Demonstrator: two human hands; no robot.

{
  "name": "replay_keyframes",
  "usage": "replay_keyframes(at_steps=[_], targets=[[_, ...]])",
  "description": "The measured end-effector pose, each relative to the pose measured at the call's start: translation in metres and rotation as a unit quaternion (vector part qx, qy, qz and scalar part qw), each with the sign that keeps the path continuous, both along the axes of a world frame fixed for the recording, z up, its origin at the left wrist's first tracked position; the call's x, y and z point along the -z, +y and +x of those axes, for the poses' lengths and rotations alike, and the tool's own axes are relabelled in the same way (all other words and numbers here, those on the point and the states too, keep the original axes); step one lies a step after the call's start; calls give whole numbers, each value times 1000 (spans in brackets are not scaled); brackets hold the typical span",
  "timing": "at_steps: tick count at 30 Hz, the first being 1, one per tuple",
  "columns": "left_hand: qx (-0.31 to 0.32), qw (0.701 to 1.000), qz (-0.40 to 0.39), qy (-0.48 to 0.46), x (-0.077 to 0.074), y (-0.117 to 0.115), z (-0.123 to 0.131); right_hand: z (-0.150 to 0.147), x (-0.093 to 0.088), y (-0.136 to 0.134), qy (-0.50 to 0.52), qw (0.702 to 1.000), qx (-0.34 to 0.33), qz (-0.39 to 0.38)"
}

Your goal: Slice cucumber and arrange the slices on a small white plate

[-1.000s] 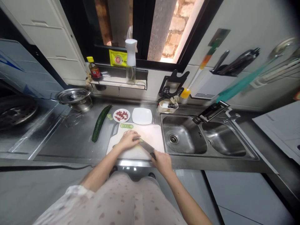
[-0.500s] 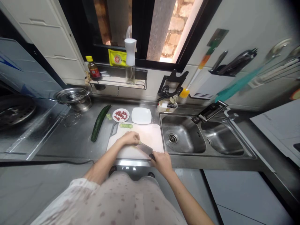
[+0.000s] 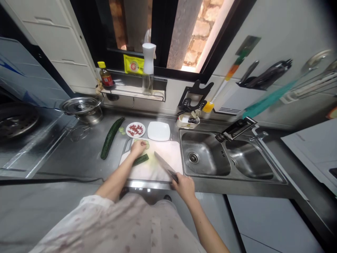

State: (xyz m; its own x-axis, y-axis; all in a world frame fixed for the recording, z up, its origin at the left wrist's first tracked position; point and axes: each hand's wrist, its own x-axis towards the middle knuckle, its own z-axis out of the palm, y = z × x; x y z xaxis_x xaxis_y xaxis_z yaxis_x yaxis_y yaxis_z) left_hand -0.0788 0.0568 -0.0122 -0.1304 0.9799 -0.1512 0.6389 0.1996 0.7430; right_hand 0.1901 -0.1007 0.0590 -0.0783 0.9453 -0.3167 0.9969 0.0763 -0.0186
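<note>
My right hand is wrapped round the dark handle of a kitchen knife, its blade pointing up and left over the white cutting board. At the board's upper left, my left hand pinches a cucumber slice beside the row of pale green cucumber slices, partly covering them. Below that hand lies a cut piece of cucumber, its left end hidden behind my wrist. A whole dark green cucumber rests on the counter left of the board.
Behind the board stand a plate of chopped red pieces and a white square plate. A few loose slices lie by the plate. The double sink is to the right, a lidded steel pot to the left.
My left hand has moved up and left from the knife to the row of slices, uncovering the cucumber piece. The knife has shifted slightly right, away from the cucumber.
</note>
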Motion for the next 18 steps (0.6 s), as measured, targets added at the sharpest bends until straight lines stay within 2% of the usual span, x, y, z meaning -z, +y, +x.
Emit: replay_keyframes(at_steps=[4,10,18], targets=[[-16,1000,-3,17,4,12,4,-1,3,0,7,1000,9,2],[-9,995,-13,101,4,26,11,-2,4,1,12,1000,14,4],[42,982,17,181,2,23,9,-3,4,4,11,1000,19,-1]])
